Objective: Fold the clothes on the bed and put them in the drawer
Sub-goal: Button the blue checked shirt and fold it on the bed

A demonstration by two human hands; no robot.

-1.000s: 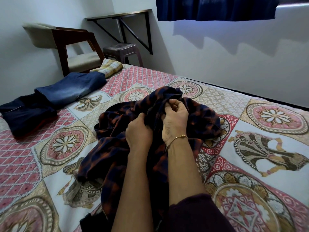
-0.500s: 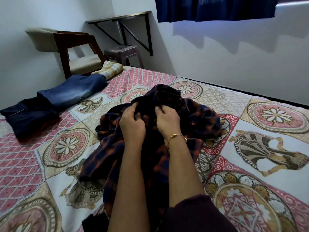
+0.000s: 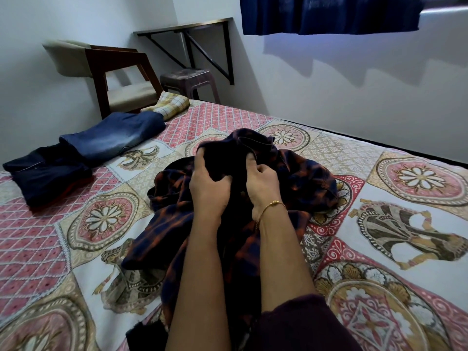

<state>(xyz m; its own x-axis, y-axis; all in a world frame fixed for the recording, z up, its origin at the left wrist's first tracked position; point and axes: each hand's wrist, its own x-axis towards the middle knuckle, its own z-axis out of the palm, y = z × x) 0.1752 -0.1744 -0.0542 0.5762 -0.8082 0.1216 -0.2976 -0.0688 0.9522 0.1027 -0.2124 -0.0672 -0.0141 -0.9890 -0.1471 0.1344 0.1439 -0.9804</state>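
Note:
A crumpled dark blue and orange plaid shirt (image 3: 304, 183) lies in the middle of the patterned bed (image 3: 417, 224). My left hand (image 3: 210, 186) grips a bunch of its fabric near the collar. My right hand (image 3: 263, 183), with a gold bracelet on the wrist, grips the fabric just beside it. Both hands sit close together on top of the heap. Folded blue jeans (image 3: 114, 138) and a folded dark navy garment (image 3: 43, 173) lie at the bed's left edge. A folded yellow checked cloth (image 3: 169, 106) rests at the far corner. No drawer is in view.
A wooden chair (image 3: 114, 74) with a beige seat stands by the bed's far left corner. A brown plastic stool (image 3: 190, 78) sits under a wall-mounted shelf (image 3: 187, 29). A white wall runs along the bed's far side, with a blue curtain (image 3: 329, 13) above.
Both hands have shifted their hold along the shirt toward the collar, and the left hand has risen beside the right. The bunched fabric between them has been pulled up slightly.

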